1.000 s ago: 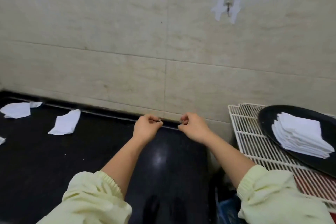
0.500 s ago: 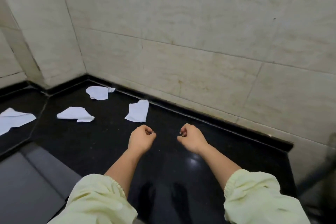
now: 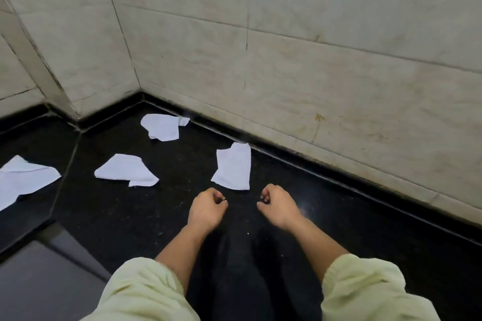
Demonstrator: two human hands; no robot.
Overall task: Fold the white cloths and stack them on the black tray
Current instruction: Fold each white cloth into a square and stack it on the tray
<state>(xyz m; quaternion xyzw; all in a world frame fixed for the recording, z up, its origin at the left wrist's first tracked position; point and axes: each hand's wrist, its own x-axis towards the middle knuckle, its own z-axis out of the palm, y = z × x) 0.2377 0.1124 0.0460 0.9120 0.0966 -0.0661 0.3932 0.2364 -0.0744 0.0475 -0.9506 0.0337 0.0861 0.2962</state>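
Several crumpled white cloths lie loose on the black counter (image 3: 339, 216). The nearest cloth (image 3: 233, 167) is just beyond my hands, close to the wall. Another cloth (image 3: 126, 171) lies to its left, a third cloth (image 3: 164, 126) sits in the corner, and a larger cloth (image 3: 20, 180) is at the left edge. My left hand (image 3: 206, 207) and my right hand (image 3: 277, 206) hover side by side over the counter, fingers curled, holding nothing. The black tray is out of view.
Beige tiled walls (image 3: 313, 73) meet in a corner behind the cloths. A grey lower surface (image 3: 39, 281) steps down at the bottom left. My pale yellow sleeves (image 3: 146, 292) fill the bottom of the view.
The view swung left, away from the tray and wire rack, toward the corner with the loose cloths. Both hands stayed curled and empty and now sit close to the nearest cloth.
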